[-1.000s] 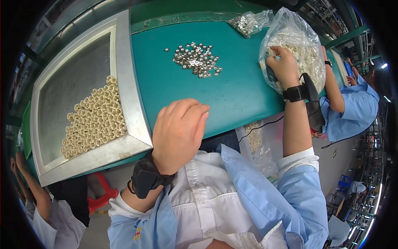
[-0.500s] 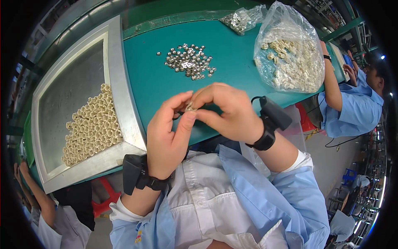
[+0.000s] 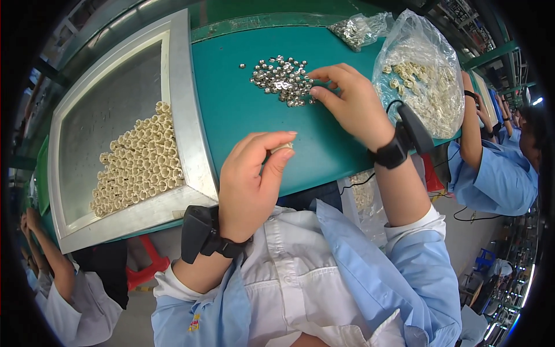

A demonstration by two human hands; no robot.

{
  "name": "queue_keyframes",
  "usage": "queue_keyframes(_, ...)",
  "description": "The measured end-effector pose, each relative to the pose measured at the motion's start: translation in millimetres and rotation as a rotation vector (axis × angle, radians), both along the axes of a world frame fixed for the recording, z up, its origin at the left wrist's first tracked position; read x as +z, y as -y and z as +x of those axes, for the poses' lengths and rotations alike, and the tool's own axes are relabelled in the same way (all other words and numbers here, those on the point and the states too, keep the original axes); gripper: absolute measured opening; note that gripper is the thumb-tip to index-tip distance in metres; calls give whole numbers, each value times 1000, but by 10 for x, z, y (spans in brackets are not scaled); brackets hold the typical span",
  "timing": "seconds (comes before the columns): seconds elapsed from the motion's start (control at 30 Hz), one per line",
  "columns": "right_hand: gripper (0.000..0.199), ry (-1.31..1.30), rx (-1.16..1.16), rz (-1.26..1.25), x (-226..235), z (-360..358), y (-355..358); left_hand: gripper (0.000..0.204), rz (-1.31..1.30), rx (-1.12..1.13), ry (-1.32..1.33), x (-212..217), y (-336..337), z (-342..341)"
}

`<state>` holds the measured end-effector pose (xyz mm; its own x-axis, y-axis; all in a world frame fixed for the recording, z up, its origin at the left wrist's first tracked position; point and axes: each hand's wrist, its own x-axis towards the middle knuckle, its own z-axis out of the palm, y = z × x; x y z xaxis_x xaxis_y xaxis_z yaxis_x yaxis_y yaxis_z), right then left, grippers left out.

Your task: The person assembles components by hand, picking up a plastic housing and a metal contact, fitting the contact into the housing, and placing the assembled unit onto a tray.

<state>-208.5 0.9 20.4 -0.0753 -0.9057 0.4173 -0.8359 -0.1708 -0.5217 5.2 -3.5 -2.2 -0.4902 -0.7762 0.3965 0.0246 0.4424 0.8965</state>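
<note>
My left hand (image 3: 251,182) pinches a small cream ring-shaped piece (image 3: 282,148) between thumb and fingertips, just above the green tabletop; the fingers hide much of it. Farther out and to the right, my right hand (image 3: 355,107) reaches to the near right edge of a heap of small shiny metal pieces (image 3: 280,81). Its thumb and forefinger are apart beside the outermost pieces, and I see nothing held between them. On the left, many cream ring-shaped pieces (image 3: 141,165) stand packed together inside a metal-framed tray (image 3: 191,87).
A clear bag (image 3: 428,98) of cream pieces lies at the far right, with a smaller bag (image 3: 354,33) of metal pieces beside it. Co-workers sit at both sides, one in a blue shirt (image 3: 491,179). Red stools (image 3: 147,266) stand below the table.
My right hand has left the left hand and moved up and right to the metal heap. The left hand keeps the cream piece. The whole view has shifted slightly.
</note>
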Motion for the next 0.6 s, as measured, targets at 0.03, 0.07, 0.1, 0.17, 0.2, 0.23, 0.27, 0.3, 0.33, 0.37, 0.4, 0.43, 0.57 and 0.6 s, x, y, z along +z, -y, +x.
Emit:
queue_keyframes(0.03, 14, -7, -41, 73, -36, -42, 41, 22, -57, -7, 37, 13, 10, 3)
queue_keyframes(0.07, 14, -7, -40, 74, -61, -54, 65, 22, -114, -14, 74, 21, 16, 7)
queue_keyframes(0.1, 14, -34, -21, 68, -86, -63, 86, 22, -113, -12, 75, 26, 12, 4)
queue_keyframes(0.17, 13, -87, 25, 58, -124, -60, 113, 21, 23, 3, 22, 29, -32, -7)
queue_keyframes(0.2, 13, -86, 28, 60, -132, -58, 118, 21, 91, 10, -5, 28, -47, -11)
queue_keyframes(0.23, 13, -107, 20, 67, -138, -60, 121, 21, 93, 13, -4, 17, -56, -12)
queue_keyframes(0.27, 12, -128, 11, 74, -143, -63, 121, 21, 130, 18, -38, -3, -64, -14)
queue_keyframes(0.3, 12, -147, 2, 83, -152, -67, 124, 20, 168, 22, -71, -23, -68, -15)
queue_keyframes(0.33, 12, -146, 5, 85, -148, -71, 123, 20, 206, 27, -104, -34, -69, -15)
queue_keyframes(0.37, 11, 8, 14, 95, -130, -73, 119, 20, 209, 30, -103, -31, -70, -14)
queue_keyframes(0.4, 10, 161, 23, 105, -111, -76, 113, 19, 205, 28, -98, -21, -70, -12)
queue_keyframes(0.43, 9, 315, 32, 115, -105, -85, 109, 19, 201, 26, -93, -11, -71, -9)
queue_keyframes(0.57, 9, 621, 124, 143, -153, -201, 104, 18, 136, 15, -60, -23, -59, -12)
queue_keyframes(0.6, 9, 622, 124, 144, -151, -207, 98, 18, 105, 11, -45, -27, -56, -13)
